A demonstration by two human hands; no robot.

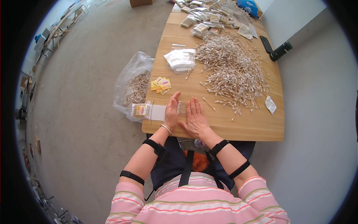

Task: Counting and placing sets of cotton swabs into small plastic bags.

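Observation:
A small row of cotton swabs (182,108) lies on the wooden table between my two hands. My left hand (172,115) stands on its edge at the row's left side, fingers stretched out. Flat against the right side rests my right hand (196,119), its fingers straight and side by side. Left of my left hand is a white flat sheet (158,112), partly hidden by that hand. At the table's left edge lies a clear bag of swabs (140,110) with a yellow card in it.
A large heap of loose swabs (233,71) covers the table's right side. Flat clear bags (180,59) and yellow cards (161,85) lie left of it. Filled packs (209,18) pile up at the far end. A dark bottle (281,51) and phone (266,44) sit along the right edge.

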